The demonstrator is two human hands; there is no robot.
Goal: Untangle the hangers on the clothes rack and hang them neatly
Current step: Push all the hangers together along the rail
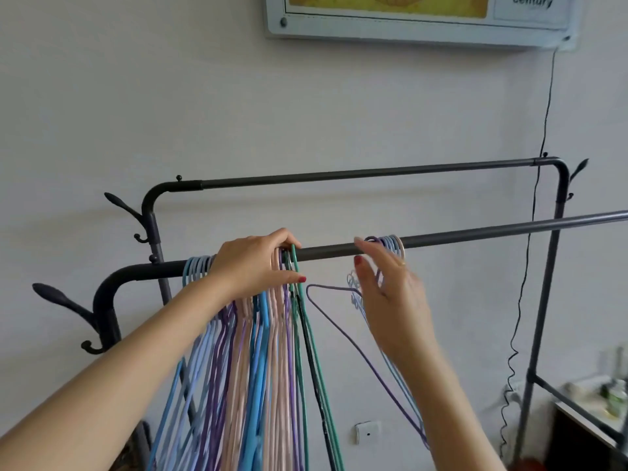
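Observation:
A dark metal clothes rack has a near rail [475, 234] and a far rail [356, 172]. A thick bunch of blue, purple, pink and green wire hangers [258, 362] hangs on the near rail at the left. My left hand [253, 265] grips the hooks of that bunch on the rail. To the right, a small group of purple, blue and pink hangers [390, 244] hangs on the same rail. One purple hanger [334, 307] of that group juts out leftward. My right hand [390, 294] is at this group with fingers spread, holding nothing that I can see.
Coat hooks [64, 300] stick out of the rack's left posts. A black cable [530, 232] runs down the wall from a framed board [421, 18]. A low table with bottles [608, 399] stands at the lower right, behind the rack's right post.

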